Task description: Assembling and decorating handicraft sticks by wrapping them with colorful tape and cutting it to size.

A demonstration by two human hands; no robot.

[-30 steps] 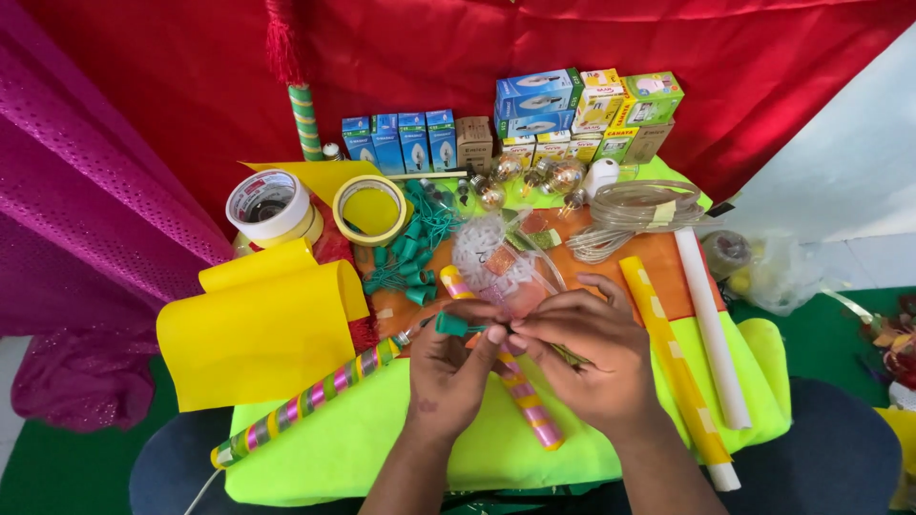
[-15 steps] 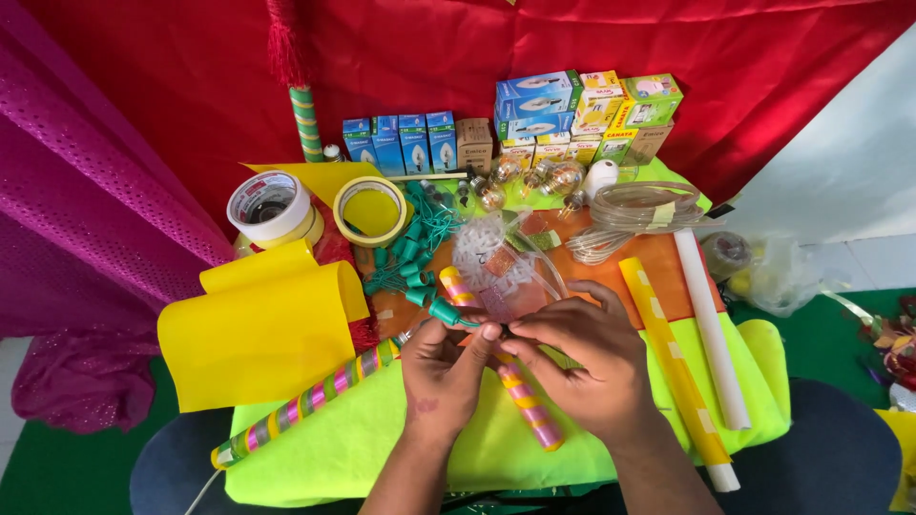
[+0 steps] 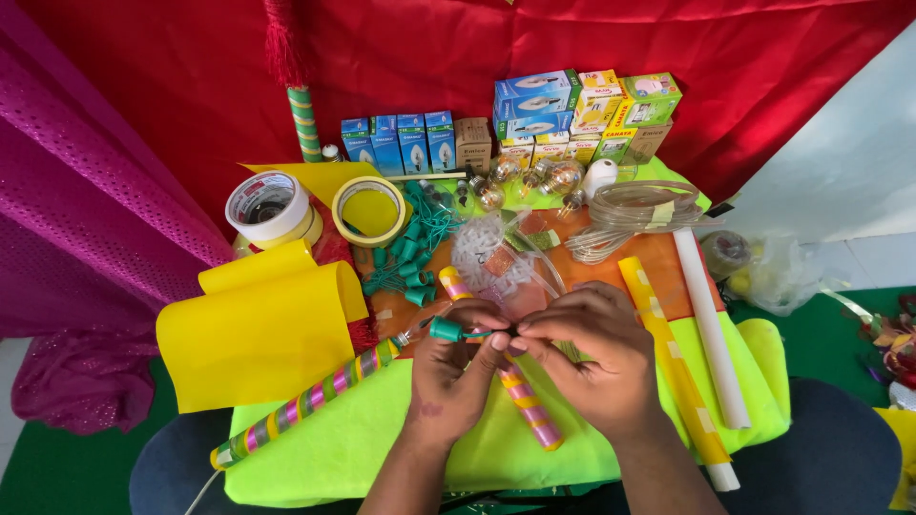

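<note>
Green socket (image 3: 445, 330) — pinched (sideways), fingers (image 3: 487, 336) touching

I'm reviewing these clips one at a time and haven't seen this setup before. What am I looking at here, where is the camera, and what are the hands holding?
There is no machine here: a person works with bare hands, and the single camera sits on their head, looking down. The left hand pinches a small green lamp socket, and the right hand grips the thin wire coming off it. Beneath them lies a neon green cloth with a pink-and-yellow striped tube. Around it lie yellow sheets, two tape rolls, a pile of green sockets, round bulbs, small bulb boxes, a coil of clear cable and a white paper roll.
</note>
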